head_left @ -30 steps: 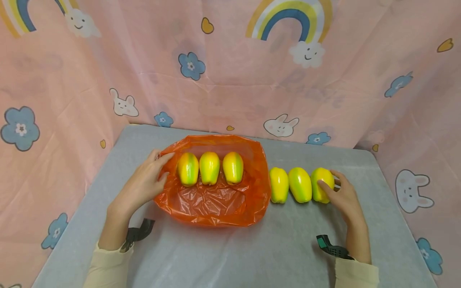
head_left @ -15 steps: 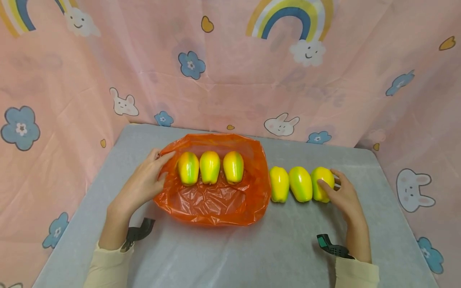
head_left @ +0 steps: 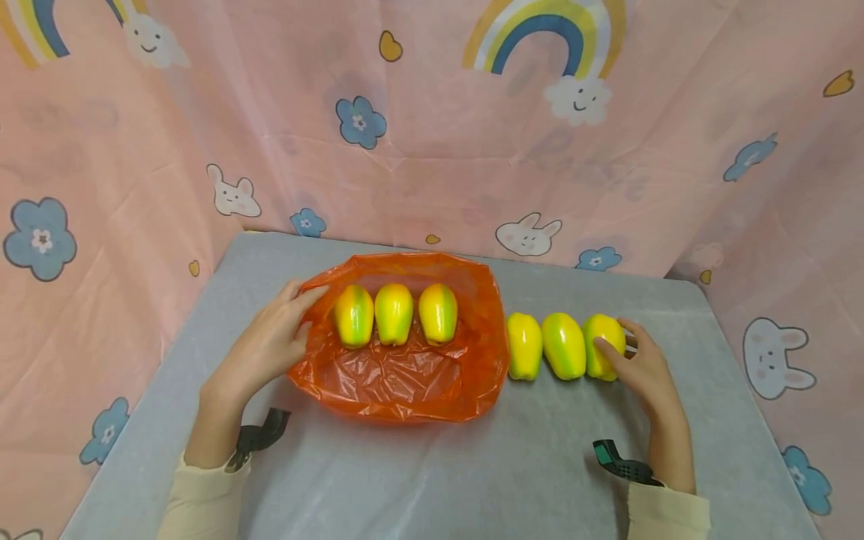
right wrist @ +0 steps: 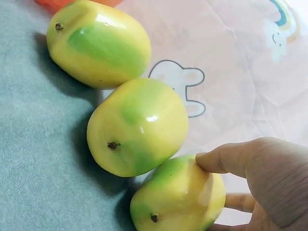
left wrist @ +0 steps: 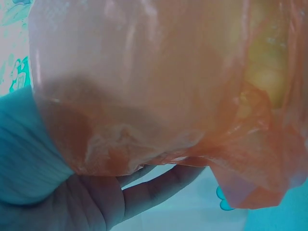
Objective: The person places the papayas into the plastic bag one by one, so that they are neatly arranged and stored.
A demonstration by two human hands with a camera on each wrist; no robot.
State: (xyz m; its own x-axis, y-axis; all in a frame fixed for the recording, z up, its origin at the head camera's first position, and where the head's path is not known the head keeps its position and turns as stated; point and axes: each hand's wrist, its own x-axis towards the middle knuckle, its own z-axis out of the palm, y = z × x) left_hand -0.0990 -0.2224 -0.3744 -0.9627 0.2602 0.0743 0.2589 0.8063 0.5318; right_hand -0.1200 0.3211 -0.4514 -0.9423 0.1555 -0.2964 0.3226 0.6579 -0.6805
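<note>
An orange plastic bag [head_left: 405, 382] lies with its mouth spread on the grey table. Inside it are three glossy yellow-green papayas [head_left: 394, 313] in a row. My left hand [head_left: 270, 337] is at the bag's left rim, its index finger reaching over the edge and a gap between it and the thumb. In the left wrist view, the plastic wall [left wrist: 134, 72] hides some fingertips. Three more papayas [head_left: 564, 345] stand side by side right of the bag. With thumb and fingers on opposite sides, my right hand [head_left: 644, 371] grips the rightmost papaya [right wrist: 173, 199], which rests on the table.
A pink printed cloth [head_left: 432, 172] hangs behind the table and along both sides. Grey table surface [head_left: 439, 480] shows in front of the bag. The nearest loose papaya [head_left: 524, 346] stands close against the bag's right edge.
</note>
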